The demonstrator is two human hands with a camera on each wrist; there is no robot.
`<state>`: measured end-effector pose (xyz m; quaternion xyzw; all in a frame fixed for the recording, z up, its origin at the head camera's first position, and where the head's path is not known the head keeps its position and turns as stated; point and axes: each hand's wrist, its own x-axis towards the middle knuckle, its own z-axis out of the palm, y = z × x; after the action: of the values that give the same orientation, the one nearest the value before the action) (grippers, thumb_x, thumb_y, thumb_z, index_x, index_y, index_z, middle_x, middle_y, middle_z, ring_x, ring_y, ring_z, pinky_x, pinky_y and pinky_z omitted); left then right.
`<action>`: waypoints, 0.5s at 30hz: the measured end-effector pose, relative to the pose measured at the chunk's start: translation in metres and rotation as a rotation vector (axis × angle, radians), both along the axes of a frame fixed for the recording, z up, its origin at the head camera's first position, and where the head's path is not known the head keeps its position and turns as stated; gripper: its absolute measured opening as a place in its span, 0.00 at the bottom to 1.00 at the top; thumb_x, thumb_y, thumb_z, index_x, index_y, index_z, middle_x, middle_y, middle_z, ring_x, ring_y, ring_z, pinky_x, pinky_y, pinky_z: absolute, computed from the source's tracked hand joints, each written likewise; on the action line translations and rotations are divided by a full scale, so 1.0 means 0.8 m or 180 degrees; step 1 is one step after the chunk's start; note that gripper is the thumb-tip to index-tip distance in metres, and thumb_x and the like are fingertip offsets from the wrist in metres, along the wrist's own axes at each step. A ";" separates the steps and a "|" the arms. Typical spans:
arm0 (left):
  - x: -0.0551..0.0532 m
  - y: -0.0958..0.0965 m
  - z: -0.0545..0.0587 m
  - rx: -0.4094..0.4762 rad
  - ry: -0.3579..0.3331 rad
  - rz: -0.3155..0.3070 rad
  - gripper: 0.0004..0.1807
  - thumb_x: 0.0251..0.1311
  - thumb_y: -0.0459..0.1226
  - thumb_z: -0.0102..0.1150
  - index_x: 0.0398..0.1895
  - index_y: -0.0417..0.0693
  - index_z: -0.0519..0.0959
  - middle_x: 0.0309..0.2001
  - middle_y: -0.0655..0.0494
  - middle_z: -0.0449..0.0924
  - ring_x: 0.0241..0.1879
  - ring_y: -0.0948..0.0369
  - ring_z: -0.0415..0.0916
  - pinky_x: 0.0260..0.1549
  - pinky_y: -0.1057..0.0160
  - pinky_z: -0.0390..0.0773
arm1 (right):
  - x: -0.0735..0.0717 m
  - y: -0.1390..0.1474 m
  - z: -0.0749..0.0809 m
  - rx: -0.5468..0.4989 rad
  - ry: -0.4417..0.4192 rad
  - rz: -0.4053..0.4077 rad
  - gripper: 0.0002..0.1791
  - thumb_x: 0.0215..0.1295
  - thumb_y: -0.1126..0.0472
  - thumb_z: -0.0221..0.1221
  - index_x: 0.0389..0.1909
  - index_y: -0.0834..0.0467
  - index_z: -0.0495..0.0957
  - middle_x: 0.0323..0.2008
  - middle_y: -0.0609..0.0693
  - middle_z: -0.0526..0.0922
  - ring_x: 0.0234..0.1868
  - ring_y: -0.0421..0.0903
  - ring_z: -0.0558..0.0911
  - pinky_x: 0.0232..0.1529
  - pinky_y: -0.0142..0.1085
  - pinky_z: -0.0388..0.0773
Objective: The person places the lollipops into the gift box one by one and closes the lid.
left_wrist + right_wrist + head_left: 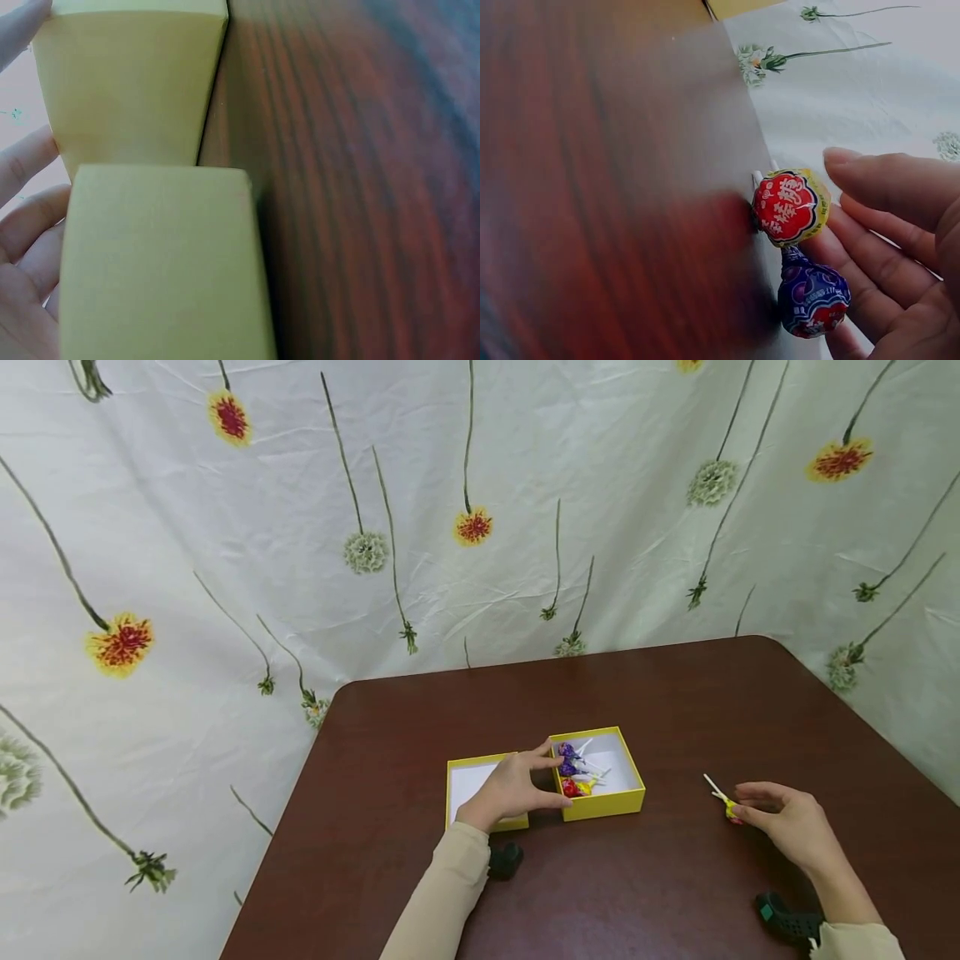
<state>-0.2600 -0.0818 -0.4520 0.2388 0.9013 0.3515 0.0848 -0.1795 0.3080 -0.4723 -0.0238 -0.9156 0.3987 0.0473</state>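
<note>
My left hand [513,789] spans the left end of an open yellow box [603,807], thumb at the front wall and fingers at the back left corner. Inside, several wrapped lollipops [572,766], purple, red and yellow, lie along the left side, white sticks pointing right. On the table to the right, my right hand [787,822] is beside two more lollipops. One has a red and yellow wrapper [789,208]; the purple one [814,300] lies next to it, hidden in the head view. The right thumb [855,169] stands apart from the fingers, near the red and yellow wrapper.
A shallow yellow lid with white inside [465,785] lies just left of the box, partly under the left forearm. Both stand on a dark brown table [675,702]. A white flower-print cloth [420,585] hangs behind it. Dark bands [787,920] circle the wrists.
</note>
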 end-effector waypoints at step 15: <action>0.000 0.001 -0.003 -0.0022 0.0011 0.0049 0.40 0.50 0.58 0.74 0.67 0.58 0.76 0.78 0.63 0.57 0.76 0.49 0.58 0.70 0.45 0.66 | -0.005 -0.003 -0.001 0.0281 -0.0141 0.0214 0.19 0.60 0.61 0.69 0.50 0.66 0.82 0.43 0.62 0.86 0.41 0.53 0.83 0.31 0.33 0.78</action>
<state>-0.2600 -0.0807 -0.4542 0.2322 0.9044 0.3486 0.0813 -0.1835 0.3060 -0.4730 0.0002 -0.9334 0.3586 0.0145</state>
